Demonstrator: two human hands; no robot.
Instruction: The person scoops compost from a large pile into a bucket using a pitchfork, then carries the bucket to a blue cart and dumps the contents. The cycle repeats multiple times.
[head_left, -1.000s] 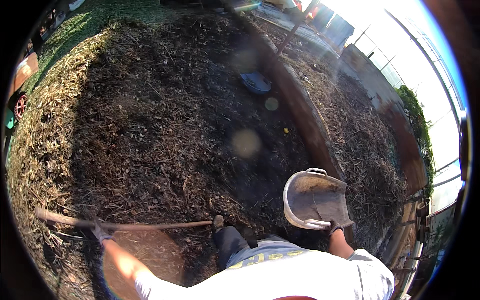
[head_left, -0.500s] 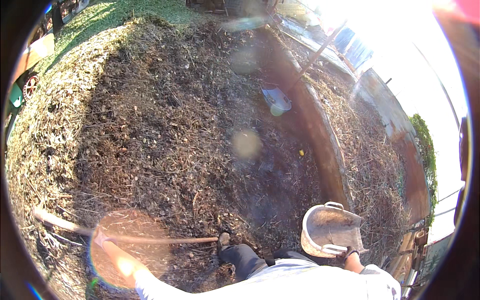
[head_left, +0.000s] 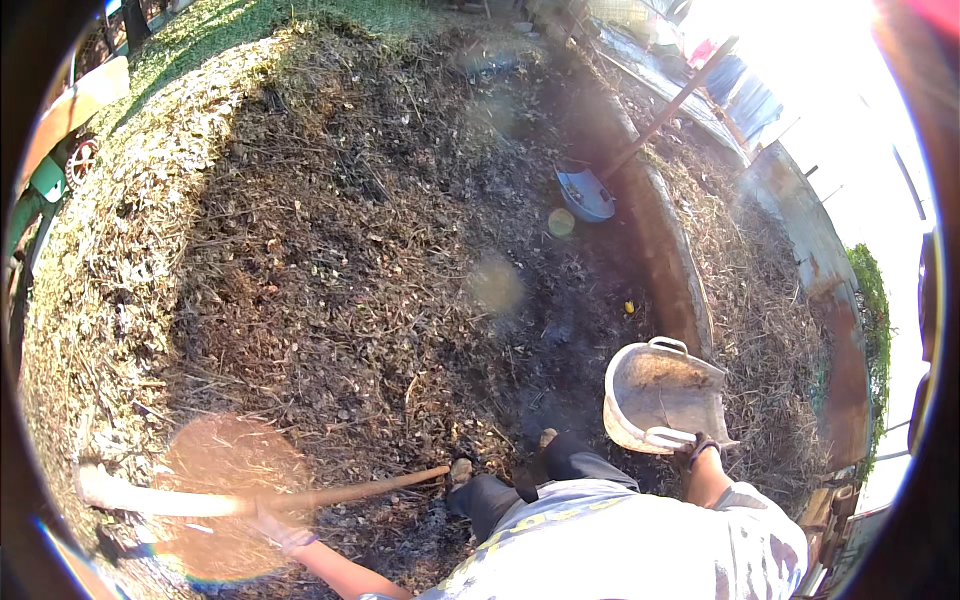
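Note:
My left hand (head_left: 272, 522) is closed around a long wooden handle (head_left: 370, 488) at the lower left. The handle lies nearly level across the view, from beside my foot to a pale, washed-out far-left end; a tool head there cannot be made out. At the lower right my right hand (head_left: 700, 448), in a dark glove, grips one loop handle of an off-white two-handled scoop pan (head_left: 665, 390). The pan is tilted with its hollow side showing and holds only brown dirt stains. Its second loop handle stands free on the far side.
Dark leaf and straw litter (head_left: 330, 260) covers the ground. A blue-grey scoop pan (head_left: 586, 195) lies by a low rusty wall (head_left: 670, 240), with a slanting pole (head_left: 670, 105) behind it. A small yellow thing (head_left: 629, 307) lies nearby. A red wheel (head_left: 82, 163) stands far left.
The pan and my right hand have risen slightly in the view. My left hand and the wooden handle have swung lower and rightward. Both feet now show; the surroundings have shifted right.

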